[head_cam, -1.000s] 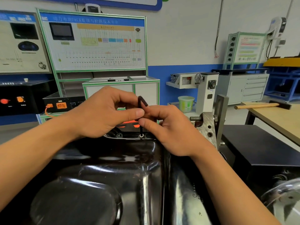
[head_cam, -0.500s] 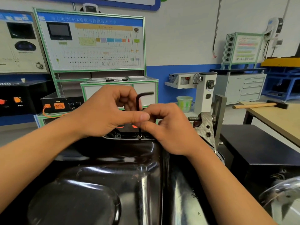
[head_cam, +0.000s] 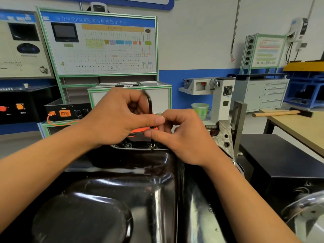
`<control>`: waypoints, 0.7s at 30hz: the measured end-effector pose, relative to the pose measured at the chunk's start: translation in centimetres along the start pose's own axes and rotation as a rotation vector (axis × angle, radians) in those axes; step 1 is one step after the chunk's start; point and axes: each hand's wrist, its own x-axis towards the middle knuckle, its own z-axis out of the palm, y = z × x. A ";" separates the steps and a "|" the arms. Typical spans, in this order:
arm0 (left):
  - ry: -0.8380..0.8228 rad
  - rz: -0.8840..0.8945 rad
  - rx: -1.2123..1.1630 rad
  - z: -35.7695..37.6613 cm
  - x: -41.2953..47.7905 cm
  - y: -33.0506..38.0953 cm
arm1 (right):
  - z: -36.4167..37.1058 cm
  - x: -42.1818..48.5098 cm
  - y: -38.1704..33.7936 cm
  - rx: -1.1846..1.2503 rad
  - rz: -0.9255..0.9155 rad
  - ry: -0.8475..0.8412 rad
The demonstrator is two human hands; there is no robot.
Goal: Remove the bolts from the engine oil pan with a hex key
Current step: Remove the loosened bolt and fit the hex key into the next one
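A glossy black engine oil pan point(head_cam: 108, 193) fills the lower half of the view. A black hex key point(head_cam: 150, 106) stands upright with its tip in a bolt point(head_cam: 152, 146) on the pan's far flange. My left hand point(head_cam: 115, 120) pinches the key's upper part, thumb stretched across the shaft. My right hand point(head_cam: 182, 137) pinches the lower shaft just above the bolt. A second bolt point(head_cam: 128, 145) sits on the flange to the left.
A grey metal engine stand bracket point(head_cam: 226, 135) with a threaded rod rises right of the pan. A wooden table point(head_cam: 301, 127) with a hammer point(head_cam: 282, 113) stands at the right. Training panels and cabinets line the back wall.
The key's short arm has swung from pointing right to pointing left and back toward my left hand. Both hands stay on the shaft.
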 end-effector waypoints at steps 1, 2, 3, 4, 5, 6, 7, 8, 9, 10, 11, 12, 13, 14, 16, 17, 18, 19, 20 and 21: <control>-0.007 0.000 -0.015 0.1 0.1 0.1 | 0.0 0.0 0.1 -0.002 0.002 0.001; -0.024 0.005 -0.026 0.2 0.1 0.1 | 0.0 0.0 0.2 -0.001 0.003 -0.001; -0.047 0.005 -0.031 0.2 0.2 0.0 | 0.0 0.0 0.4 -0.002 0.000 -0.009; -0.071 -0.001 -0.039 0.1 0.3 -0.2 | -0.1 0.0 0.5 -0.006 -0.007 -0.024; -0.092 -0.016 -0.056 -0.1 0.3 -0.4 | -0.1 0.0 0.5 -0.012 -0.013 -0.046; -0.118 -0.034 -0.076 -0.3 0.3 -0.4 | -0.1 0.0 0.5 -0.019 -0.018 -0.065; -0.151 -0.047 -0.093 -0.4 0.2 -0.4 | -0.1 0.0 0.5 -0.029 -0.024 -0.079; -0.181 -0.058 -0.100 -0.5 0.0 -0.3 | -0.2 0.0 0.5 -0.042 -0.030 -0.089; -0.198 -0.067 -0.098 -0.6 0.0 -0.4 | -0.3 0.0 0.5 -0.057 -0.033 -0.099; -0.198 -0.072 -0.097 -0.7 -0.1 -0.4 | -0.4 0.0 0.5 -0.070 -0.030 -0.109; -0.185 -0.071 -0.095 -0.7 -0.1 -0.4 | -0.4 0.0 0.4 -0.078 -0.025 -0.121; -0.170 -0.066 -0.086 -0.7 -0.1 -0.4 | -0.4 0.0 0.4 -0.083 -0.022 -0.131; -0.150 -0.060 -0.064 -0.7 0.0 -0.4 | -0.4 0.0 0.4 -0.077 -0.019 -0.134; -0.128 -0.055 -0.035 -0.7 0.0 -0.3 | -0.3 0.0 0.4 -0.058 -0.018 -0.125; -0.088 -0.051 -0.021 -0.5 0.0 0.0 | -0.2 -0.1 0.3 -0.006 -0.008 -0.075; -0.066 -0.053 -0.031 -0.4 0.0 0.1 | -0.2 -0.1 0.2 0.009 -0.003 -0.053; -0.037 -0.056 -0.041 -0.3 -0.1 0.2 | -0.2 -0.1 0.2 0.019 0.000 -0.041; -0.007 -0.058 -0.048 -0.1 -0.1 0.3 | -0.2 -0.1 0.2 0.026 0.002 -0.036; 0.008 -0.056 -0.057 0.0 -0.1 0.3 | -0.1 -0.1 0.2 0.025 -0.003 -0.033; 0.007 -0.056 -0.068 0.1 -0.1 0.4 | -0.1 0.0 0.2 0.023 -0.005 -0.029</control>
